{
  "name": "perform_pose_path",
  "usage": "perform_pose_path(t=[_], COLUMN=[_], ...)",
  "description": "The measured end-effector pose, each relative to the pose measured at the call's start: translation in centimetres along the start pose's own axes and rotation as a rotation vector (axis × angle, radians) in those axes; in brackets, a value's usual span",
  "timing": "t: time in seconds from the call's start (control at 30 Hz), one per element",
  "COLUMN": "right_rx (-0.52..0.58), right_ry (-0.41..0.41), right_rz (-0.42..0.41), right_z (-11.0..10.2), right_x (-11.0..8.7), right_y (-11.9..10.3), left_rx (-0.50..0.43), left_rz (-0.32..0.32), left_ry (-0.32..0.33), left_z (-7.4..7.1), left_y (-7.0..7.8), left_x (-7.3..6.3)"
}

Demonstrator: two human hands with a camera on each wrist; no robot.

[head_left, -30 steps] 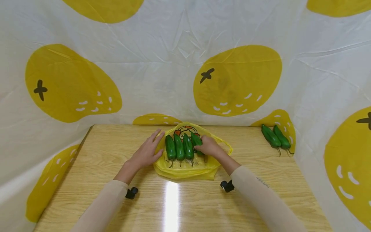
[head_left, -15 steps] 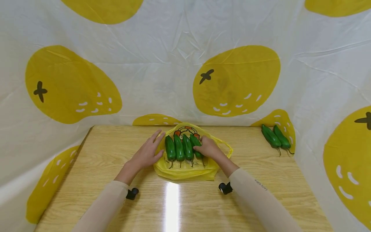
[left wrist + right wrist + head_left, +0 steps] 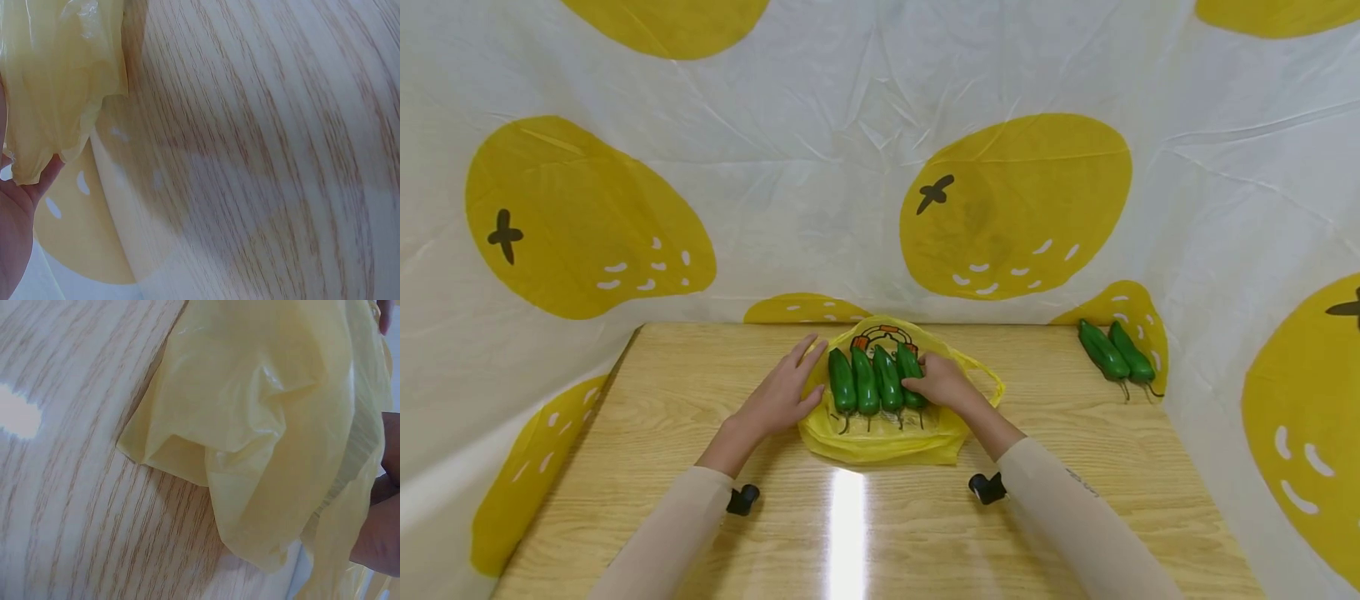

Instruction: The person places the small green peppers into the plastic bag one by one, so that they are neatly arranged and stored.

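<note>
A yellow plastic bag (image 3: 880, 450) lies spread on the table in the head view, its mouth held wide. Several green chili peppers (image 3: 866, 385) rest side by side in it, stems toward the person. The right hand (image 3: 943, 382) grips the rightmost pepper (image 3: 908, 360) of that row between thumb and fingers. At the bag's left rim is the left hand (image 3: 775, 396), its fingers extended and touching the plastic. Both wrist views mostly show the outside of the bag (image 3: 250, 394), with part of the left hand (image 3: 15, 225) and right hand (image 3: 378, 537) at the edges.
Two more green peppers (image 3: 1105, 350) lie together at the table's far right corner. A white cloth (image 3: 805, 225) with yellow fruit prints hangs behind and at both sides of the wooden table (image 3: 685, 375). Black wrist cameras (image 3: 987, 488) sit under each forearm.
The pepper in the right hand has dropped lower into the bag and turned from slanted to nearly parallel with the others. The left hand has stayed in place.
</note>
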State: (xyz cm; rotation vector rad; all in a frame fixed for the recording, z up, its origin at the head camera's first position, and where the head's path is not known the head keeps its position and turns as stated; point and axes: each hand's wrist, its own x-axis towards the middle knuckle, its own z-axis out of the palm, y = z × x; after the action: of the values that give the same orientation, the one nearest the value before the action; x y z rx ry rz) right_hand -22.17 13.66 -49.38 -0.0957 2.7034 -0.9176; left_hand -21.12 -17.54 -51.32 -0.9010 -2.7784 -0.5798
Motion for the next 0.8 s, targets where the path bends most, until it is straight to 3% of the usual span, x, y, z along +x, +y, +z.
perform_pose_path(t=[0.43,0.8], right_rx=[0.246,0.363], right_ry=[-0.007,-0.007], right_rz=[-0.083,-0.264], right_z=[-1.6,-4.1], right_x=[-1.4,-4.1], right_y=[0.0,0.5], left_rx=[-0.002,0.000], left_rz=[-0.002,0.000], left_ry=[-0.001,0.000], left_z=[-0.1,-0.2], left_y=[0.1,0.3], left_x=[0.0,0.1])
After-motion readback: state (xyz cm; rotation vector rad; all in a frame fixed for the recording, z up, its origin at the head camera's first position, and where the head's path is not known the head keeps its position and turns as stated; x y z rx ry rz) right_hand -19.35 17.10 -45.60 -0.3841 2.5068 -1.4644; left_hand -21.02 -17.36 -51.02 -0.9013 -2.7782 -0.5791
